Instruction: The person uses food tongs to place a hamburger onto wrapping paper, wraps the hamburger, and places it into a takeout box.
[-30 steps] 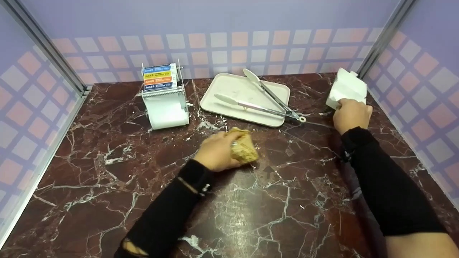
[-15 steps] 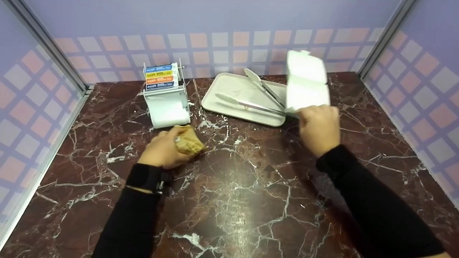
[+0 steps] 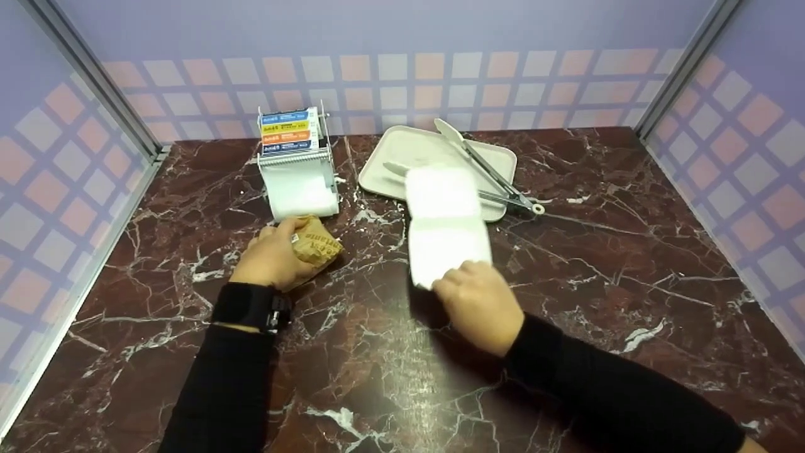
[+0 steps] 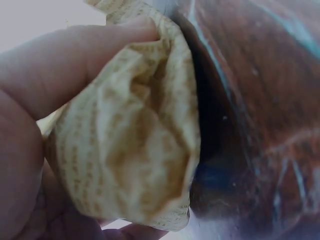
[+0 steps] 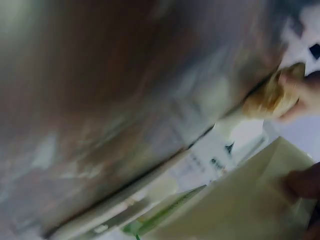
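My left hand [image 3: 269, 257] grips a package wrapped in crumpled brown printed paper [image 3: 316, 244], low over the dark marble-patterned table at the left of centre. In the left wrist view the thumb lies across the top of this paper-wrapped package [image 4: 140, 135], with fingers under it; what it contains is hidden. Near the middle, my right hand [image 3: 479, 305] pinches the near edge of a white clamshell takeout box [image 3: 443, 201]. The box's lid is folded back, away from me. In the blurred right wrist view, the box wall [image 5: 245, 200] fills the lower right.
Behind the box, a cream tray [image 3: 380, 179] carries metal tongs [image 3: 487, 165], their ring end jutting past the tray's right corner. A metal-framed dispenser [image 3: 295, 157] with coloured strips on top and a white roll stands just beyond the left hand. Tiled walls enclose the table.
My right hand has brought the takeout box from the far right corner to the middle, in front of the tray. The left hand has moved left with the wrapped package, up to the dispenser.
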`<state>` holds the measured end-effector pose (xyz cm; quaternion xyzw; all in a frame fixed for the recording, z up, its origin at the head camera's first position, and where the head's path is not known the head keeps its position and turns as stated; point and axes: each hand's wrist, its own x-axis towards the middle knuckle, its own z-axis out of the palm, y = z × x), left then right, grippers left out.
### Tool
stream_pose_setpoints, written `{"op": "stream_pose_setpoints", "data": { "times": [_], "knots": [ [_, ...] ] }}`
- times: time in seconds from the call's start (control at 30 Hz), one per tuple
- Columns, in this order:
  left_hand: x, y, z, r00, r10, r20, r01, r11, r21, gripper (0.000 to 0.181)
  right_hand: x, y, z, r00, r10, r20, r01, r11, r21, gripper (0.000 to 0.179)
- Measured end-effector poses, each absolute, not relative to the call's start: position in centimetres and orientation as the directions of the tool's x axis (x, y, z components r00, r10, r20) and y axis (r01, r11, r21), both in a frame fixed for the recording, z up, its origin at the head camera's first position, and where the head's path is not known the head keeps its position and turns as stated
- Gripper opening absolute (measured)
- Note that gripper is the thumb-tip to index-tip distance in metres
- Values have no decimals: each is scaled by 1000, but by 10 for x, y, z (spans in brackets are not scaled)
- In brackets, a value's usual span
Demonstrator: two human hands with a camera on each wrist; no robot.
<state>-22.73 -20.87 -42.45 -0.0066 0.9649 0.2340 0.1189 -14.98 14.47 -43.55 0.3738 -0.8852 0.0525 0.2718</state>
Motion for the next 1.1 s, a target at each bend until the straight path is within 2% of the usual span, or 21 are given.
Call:
{"op": "stream_pose_setpoints", "data": {
  "times": [0.17, 0.5, 0.67, 0.73, 0.83, 1.0, 1.1],
  "knots": [
    [-227, -208, -426, -974, 50, -220, -54, 894, 445, 107, -146, 133, -441, -551, -694, 462, -731, 669, 134, 13],
    [-228, -206, -431, -980, 41, -195, -54, 889, 455, 104, -150, 130, -439, -598, -745, 294, -764, 641, 69, 4],
    [-228, -203, -433, -985, 32, -172, -51, 886, 461, 101, -155, 137, -430, -655, -731, 192, -751, 657, -59, 35],
    [-228, -202, -434, -987, 28, -157, -48, 884, 464, 99, -158, 141, -423, -684, -707, 179, -729, 674, -120, 43],
    [-228, -201, -434, -991, 14, -130, -49, 881, 470, 96, -163, 149, -413, -738, -649, 186, -675, 706, -216, 45],
    [-228, -196, -429, -996, -4, -92, -49, 871, 489, 94, -181, 175, -408, -830, -473, 295, -556, 744, -370, 31],
    [-227, -191, -422, -997, -3, -75, -42, 848, 528, 92, -194, 192, -413, -849, -368, 380, -515, 739, -436, 24]
  ]
}}
